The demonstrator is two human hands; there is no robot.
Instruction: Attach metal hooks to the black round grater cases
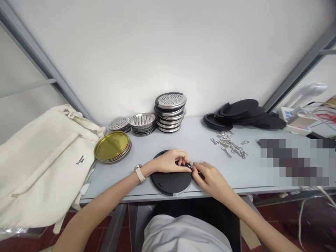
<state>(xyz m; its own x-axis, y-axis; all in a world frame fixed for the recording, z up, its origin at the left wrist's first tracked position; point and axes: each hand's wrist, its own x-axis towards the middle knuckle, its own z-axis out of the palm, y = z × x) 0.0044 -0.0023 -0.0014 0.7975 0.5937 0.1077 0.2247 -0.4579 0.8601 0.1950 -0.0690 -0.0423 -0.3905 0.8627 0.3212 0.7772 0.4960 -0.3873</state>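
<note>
Viewed through my head camera, clock positions taken from my hands, 12 o'clock toward the wall. Nearest, my left hand [169, 161] curls closed over the upper rim of a round black disc [170, 182], with a white-strapped wristwatch [140, 173] on that wrist. My right hand [210, 177] comes in at the disc's 2 o'clock rim, its fingertips [195, 168] pinched on a small metal clip [189, 166]; whether my left fingers also grip the clip I cannot tell. The disc lies on a pale grey table [118, 178] at its near edge. At 9 o'clock lies a cream canvas bag [42, 164]; at 10 o'clock, a stack of gold-faced lids [112, 146]. At 2 o'clock sits a loose pile of metal clasps [228, 143]. Farther, at 12 o'clock, stand stacks of steel graters [170, 111]; at 1 o'clock, overlapping black pieces [243, 112] lie against a white wall [168, 45].
</note>
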